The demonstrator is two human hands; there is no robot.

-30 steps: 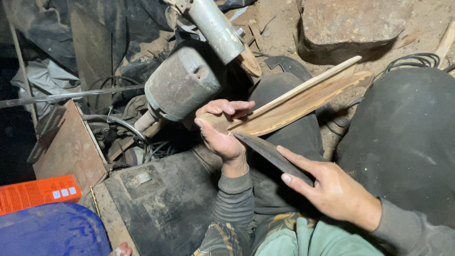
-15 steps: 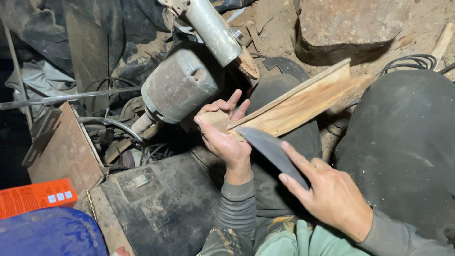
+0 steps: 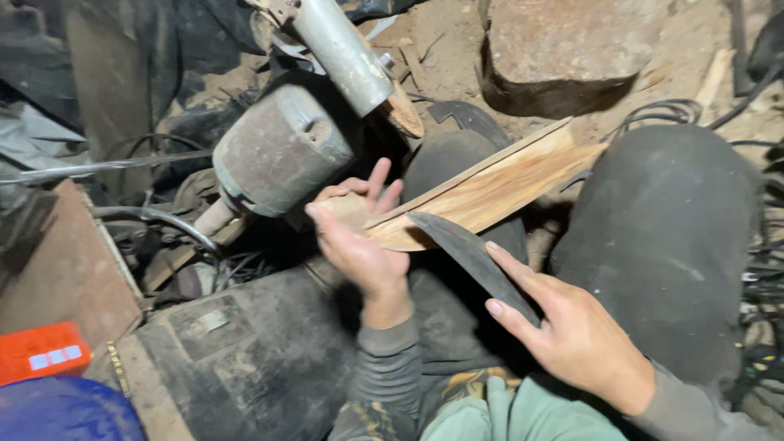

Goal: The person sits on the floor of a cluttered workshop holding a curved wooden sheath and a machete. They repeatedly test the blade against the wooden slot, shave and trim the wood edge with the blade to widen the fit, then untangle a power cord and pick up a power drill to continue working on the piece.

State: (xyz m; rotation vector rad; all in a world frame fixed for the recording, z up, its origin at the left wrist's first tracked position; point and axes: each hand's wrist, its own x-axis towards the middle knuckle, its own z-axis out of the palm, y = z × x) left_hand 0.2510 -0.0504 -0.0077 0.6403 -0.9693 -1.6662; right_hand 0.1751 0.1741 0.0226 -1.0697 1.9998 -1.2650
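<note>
Left hand (image 3: 359, 245) grips near end of wood strip (image 3: 490, 188), centre scene, angled far-right. Right hand (image 3: 572, 335) holds dark blade (image 3: 474, 257), tip touching wood. Risk: blade slipping along grain toward left fingers (image 3: 380, 184); motor (image 3: 278, 151) close.

Dirt floor (image 3: 457, 57) (littered), with big stone block (image 3: 563, 49), black cables (image 3: 653, 114).

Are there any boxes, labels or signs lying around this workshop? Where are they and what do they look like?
Orange box: bottom left, flat and rectangular, bright orange with small pale patches on its face.
Label: a small, worn, pale rectangle stuck on the dark metal block, left of the left hand.
Blue container: bottom-left corner, rounded, plain blue, no label showing.
No signs or screens are in view.
</note>
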